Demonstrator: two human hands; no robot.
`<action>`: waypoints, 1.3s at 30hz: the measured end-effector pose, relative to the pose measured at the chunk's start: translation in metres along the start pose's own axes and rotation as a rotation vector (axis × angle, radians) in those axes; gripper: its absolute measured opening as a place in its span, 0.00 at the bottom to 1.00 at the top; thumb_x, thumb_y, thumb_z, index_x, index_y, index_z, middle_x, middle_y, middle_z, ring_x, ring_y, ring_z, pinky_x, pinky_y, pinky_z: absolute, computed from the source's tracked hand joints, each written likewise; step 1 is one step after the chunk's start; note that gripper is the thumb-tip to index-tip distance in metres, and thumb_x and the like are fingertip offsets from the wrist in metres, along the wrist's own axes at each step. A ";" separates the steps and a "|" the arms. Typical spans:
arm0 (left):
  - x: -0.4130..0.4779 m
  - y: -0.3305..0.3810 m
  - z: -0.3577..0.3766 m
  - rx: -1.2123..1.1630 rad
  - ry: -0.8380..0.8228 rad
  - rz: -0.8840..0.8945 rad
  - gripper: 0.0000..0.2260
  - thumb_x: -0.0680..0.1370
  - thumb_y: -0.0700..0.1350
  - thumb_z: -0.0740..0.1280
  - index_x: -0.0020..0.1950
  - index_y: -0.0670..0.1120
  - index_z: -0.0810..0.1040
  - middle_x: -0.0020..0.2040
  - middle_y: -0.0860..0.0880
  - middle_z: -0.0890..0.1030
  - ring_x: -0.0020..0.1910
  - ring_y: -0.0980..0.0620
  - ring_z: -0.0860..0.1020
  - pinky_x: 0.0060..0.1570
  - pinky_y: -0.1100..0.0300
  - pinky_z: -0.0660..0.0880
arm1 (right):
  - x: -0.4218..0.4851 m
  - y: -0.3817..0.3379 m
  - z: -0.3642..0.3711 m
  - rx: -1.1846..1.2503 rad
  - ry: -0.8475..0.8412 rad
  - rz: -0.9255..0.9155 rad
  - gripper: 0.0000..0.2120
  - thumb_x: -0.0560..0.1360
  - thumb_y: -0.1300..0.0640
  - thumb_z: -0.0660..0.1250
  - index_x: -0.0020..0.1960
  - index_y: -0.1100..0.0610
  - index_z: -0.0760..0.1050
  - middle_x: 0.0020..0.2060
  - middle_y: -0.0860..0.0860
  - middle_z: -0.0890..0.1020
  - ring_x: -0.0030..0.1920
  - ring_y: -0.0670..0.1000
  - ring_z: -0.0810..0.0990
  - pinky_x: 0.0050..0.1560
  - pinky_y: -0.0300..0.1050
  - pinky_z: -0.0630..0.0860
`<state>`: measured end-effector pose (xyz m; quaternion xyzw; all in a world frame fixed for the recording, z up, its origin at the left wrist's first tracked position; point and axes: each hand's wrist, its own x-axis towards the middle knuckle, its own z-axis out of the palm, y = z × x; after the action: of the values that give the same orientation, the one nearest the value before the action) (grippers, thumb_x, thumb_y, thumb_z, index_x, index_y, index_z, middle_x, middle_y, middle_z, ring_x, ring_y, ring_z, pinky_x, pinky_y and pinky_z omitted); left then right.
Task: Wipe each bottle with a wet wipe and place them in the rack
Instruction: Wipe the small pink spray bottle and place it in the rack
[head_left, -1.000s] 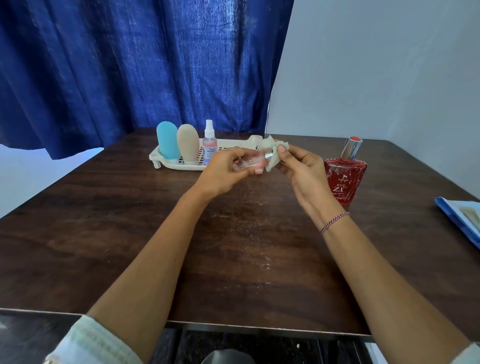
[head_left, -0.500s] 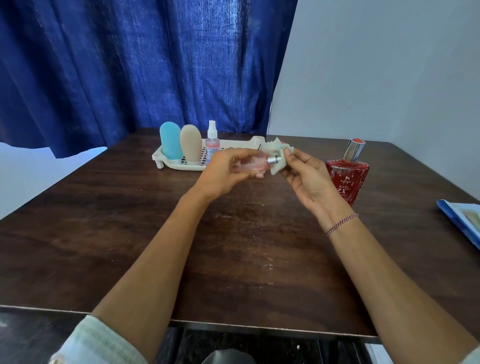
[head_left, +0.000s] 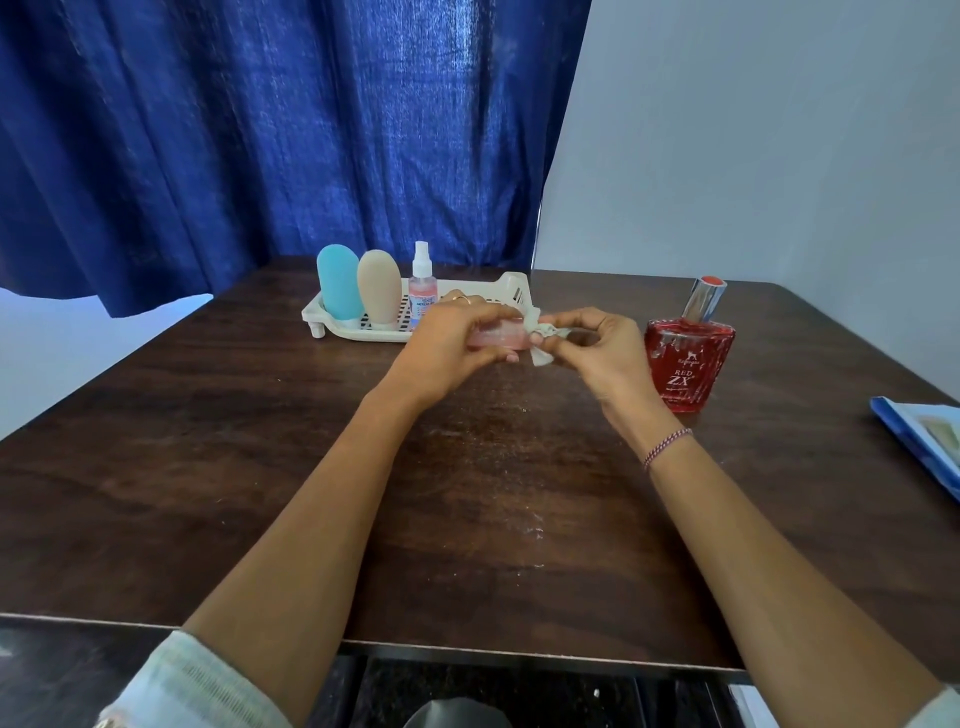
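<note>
Five bottles are in view. The left hand (head_left: 451, 340) is curled round one small pink bottle (head_left: 498, 336), holding it on its side above the wooden table (head_left: 467, 493), just in front of the white rack (head_left: 511, 291). The right hand (head_left: 608, 349) pinches one crumpled wet wipe (head_left: 540, 332) between thumb and fingertips, pressed against the bottle's right end, which the wipe hides. Three bottles stand upright in a row at the rack's left end: a blue squeeze bottle (head_left: 338, 283), a beige squeeze bottle (head_left: 379, 287) touching it, and a small clear spray bottle (head_left: 422, 286) with a white nozzle. One red perfume bottle (head_left: 688, 364) with a silver cap stands on the table just right of the right hand. One blue packet (head_left: 922, 441) lies at the table's right edge.
</note>
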<state>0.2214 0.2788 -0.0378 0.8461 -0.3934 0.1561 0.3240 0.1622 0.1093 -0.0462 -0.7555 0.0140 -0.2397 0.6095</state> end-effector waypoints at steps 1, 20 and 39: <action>0.000 0.000 0.000 0.013 0.005 0.010 0.21 0.71 0.44 0.73 0.64 0.49 0.76 0.56 0.47 0.80 0.54 0.51 0.74 0.57 0.58 0.70 | 0.001 0.001 0.000 -0.005 0.005 0.006 0.08 0.66 0.61 0.75 0.42 0.51 0.81 0.46 0.52 0.84 0.48 0.52 0.82 0.50 0.51 0.80; 0.001 0.000 0.001 -0.003 0.062 0.001 0.20 0.71 0.46 0.74 0.63 0.48 0.78 0.51 0.47 0.80 0.50 0.50 0.74 0.54 0.53 0.72 | 0.000 0.002 0.004 0.024 0.016 0.002 0.11 0.69 0.61 0.73 0.51 0.56 0.80 0.47 0.51 0.84 0.49 0.50 0.82 0.54 0.50 0.79; 0.001 0.002 -0.001 -0.111 0.137 0.031 0.19 0.73 0.37 0.71 0.63 0.48 0.77 0.53 0.52 0.78 0.54 0.55 0.73 0.56 0.65 0.68 | -0.004 -0.013 0.003 0.700 -0.014 0.198 0.08 0.78 0.61 0.62 0.46 0.64 0.78 0.40 0.52 0.84 0.41 0.46 0.83 0.41 0.37 0.79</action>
<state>0.2208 0.2781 -0.0360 0.8080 -0.3913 0.1967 0.3940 0.1567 0.1168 -0.0359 -0.4978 -0.0003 -0.1647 0.8515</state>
